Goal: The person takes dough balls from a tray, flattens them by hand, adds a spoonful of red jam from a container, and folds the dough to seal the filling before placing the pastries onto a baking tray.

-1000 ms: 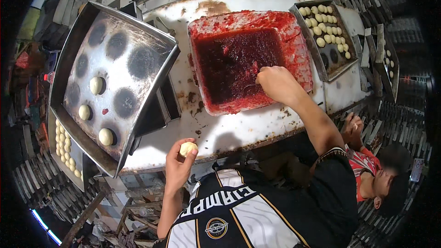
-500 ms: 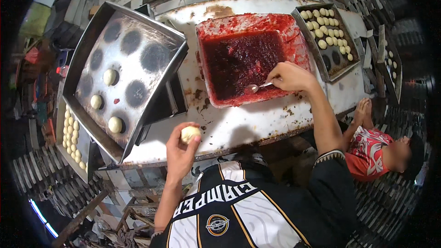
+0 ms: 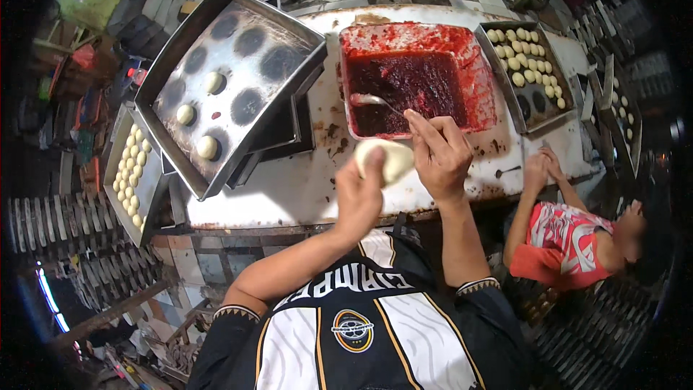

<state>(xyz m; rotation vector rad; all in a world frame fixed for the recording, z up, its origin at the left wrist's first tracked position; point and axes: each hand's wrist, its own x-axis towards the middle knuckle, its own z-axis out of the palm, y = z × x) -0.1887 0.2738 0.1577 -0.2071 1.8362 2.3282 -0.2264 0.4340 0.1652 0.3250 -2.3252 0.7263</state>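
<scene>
A flattened piece of dough (image 3: 395, 162), pale cream and smooth, rests in the left hand (image 3: 359, 196) just in front of the basin's near edge, the thumb pressed onto its face. The right hand (image 3: 444, 153), beside it, pinches the handle of one metal spoon (image 3: 390, 107), whose bowl lies over dark red filling (image 3: 404, 76); whether it touches the filling I cannot tell. That filling sits in one rectangular basin (image 3: 482, 92), its walls smeared brighter red, on a white table (image 3: 231, 209). The large metal tray (image 3: 242, 76) at left bears three round dough balls (image 3: 207, 147) and at least six dark round marks. The tray at right (image 3: 548, 117) holds roughly thirty smaller-looking balls; the tray at lower left (image 3: 153, 177) has over a dozen, partly hidden. White block lettering and one round badge (image 3: 353, 330) mark the black, white and gold shirt (image 3: 426, 325). One co-worker (image 3: 567, 242) wears red and white.
</scene>
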